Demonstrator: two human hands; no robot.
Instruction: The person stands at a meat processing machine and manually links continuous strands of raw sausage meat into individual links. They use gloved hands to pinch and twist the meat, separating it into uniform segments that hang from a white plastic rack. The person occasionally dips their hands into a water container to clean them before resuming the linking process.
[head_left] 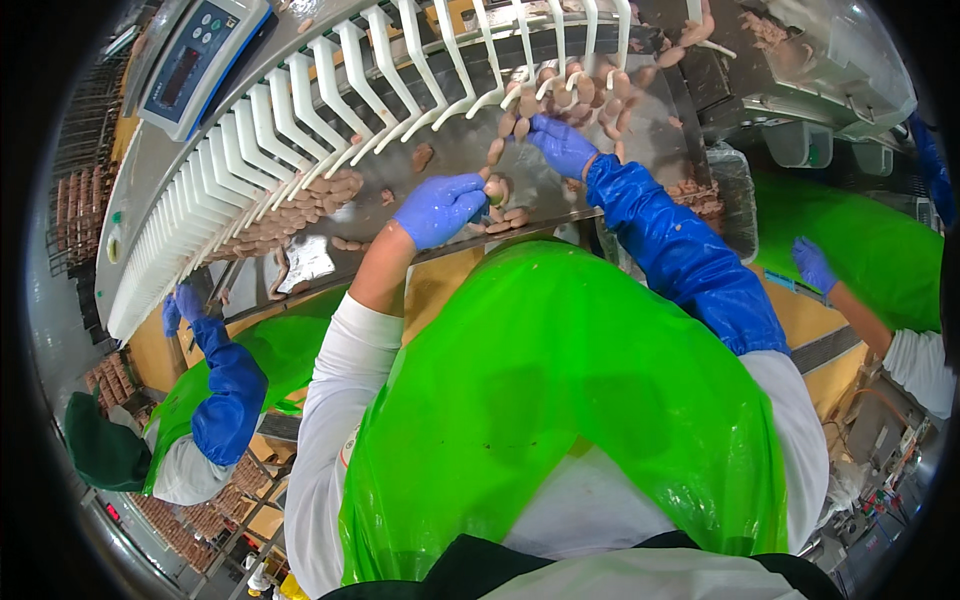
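I see two gloved hands: the left hand [440, 212] pinches a string of sausages [496, 151] rising to the right hand [563, 146], whose grip I cannot tell. Uncountable sausages crowd the right fingertips, under white hooks [302, 88]. Far left of the fingers: one scale [200, 60], lettering too small for me.

Apron [560, 400] is brt grn, R sleeve-cvr [692, 265] blue, sausages [496, 151] pale pink.
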